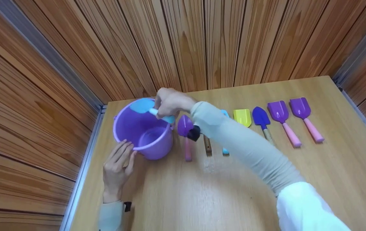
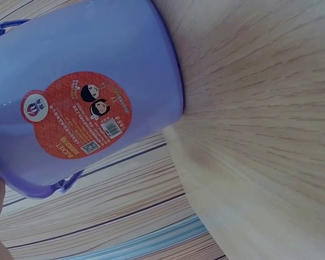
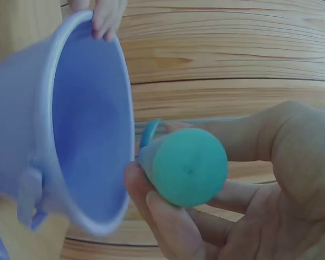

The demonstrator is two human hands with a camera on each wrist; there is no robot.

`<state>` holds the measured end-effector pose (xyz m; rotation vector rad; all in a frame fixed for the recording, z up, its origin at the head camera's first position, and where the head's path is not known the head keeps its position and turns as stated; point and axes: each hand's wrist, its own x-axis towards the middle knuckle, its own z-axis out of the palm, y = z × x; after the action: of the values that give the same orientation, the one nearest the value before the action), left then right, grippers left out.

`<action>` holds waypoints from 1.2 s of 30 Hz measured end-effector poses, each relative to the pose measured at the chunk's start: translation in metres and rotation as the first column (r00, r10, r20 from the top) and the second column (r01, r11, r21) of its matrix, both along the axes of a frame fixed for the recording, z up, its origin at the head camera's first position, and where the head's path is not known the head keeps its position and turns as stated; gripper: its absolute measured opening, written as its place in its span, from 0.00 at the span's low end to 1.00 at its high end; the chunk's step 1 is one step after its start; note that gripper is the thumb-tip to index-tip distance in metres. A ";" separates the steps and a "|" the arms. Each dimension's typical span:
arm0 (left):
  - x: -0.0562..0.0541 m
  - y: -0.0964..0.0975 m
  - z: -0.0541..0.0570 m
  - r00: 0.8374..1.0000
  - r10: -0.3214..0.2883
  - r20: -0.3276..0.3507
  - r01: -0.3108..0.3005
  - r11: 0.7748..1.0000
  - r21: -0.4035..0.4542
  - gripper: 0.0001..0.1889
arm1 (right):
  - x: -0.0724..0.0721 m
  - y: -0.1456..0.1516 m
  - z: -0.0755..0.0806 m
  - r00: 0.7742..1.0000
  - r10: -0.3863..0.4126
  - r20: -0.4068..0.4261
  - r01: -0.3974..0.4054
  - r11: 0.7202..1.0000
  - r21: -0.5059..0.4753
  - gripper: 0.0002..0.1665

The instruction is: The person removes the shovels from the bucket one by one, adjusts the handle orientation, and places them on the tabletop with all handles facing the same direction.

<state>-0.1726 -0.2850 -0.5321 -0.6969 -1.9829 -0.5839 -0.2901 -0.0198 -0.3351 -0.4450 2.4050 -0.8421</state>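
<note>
A purple bucket [image 1: 154,151] stands at the left of the table, its mouth facing up. My left hand [image 1: 116,166] grips the near-left rim, fingers hooked over the edge. Above the bucket's far right rim, my right hand [image 1: 169,102] holds a light blue toy shovel [image 1: 142,106] by its handle; the blade reaches over the opening. In the right wrist view, the round teal handle end [image 3: 189,168] faces the camera between thumb and fingers. A red label [image 2: 81,116] shows on the bucket wall in the left wrist view.
Right of the bucket lies a row: purple shovel [image 1: 188,150], brown-handled tool [image 1: 207,147], light blue tool [image 1: 225,150], yellow shovel [image 1: 242,117], dark blue trowel [image 1: 261,116] and two purple shovels [image 1: 278,110] with pink handles. The right arm partly covers some. Wood-panelled walls [image 1: 183,41] enclose the table.
</note>
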 end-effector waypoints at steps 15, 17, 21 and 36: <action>-0.003 0.002 0.000 1.000 -0.016 -0.014 0.016 1.000 0.007 0.14 | -0.006 0.132 -0.016 0.987 -0.148 -0.061 0.143 0.987 -0.077 0.24; -0.002 0.002 0.000 1.000 -0.015 -0.015 0.015 1.000 0.003 0.14 | -0.006 0.151 -0.022 0.981 -0.188 -0.053 0.183 0.980 -0.081 0.24; -0.002 0.001 -0.001 1.000 -0.015 -0.023 0.015 1.000 0.009 0.14 | -0.004 0.188 -0.032 0.965 -0.255 -0.063 0.249 0.964 -0.092 0.25; -0.005 0.002 0.000 1.000 -0.006 -0.031 0.006 1.000 0.011 0.15 | 0.014 0.287 -0.056 0.907 -0.397 -0.138 0.385 0.917 -0.105 0.28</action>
<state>-0.1773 -0.2834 -0.5319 -0.7008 -1.9485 -0.5844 -0.2766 0.2673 -0.3909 -0.0500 2.6623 -1.1089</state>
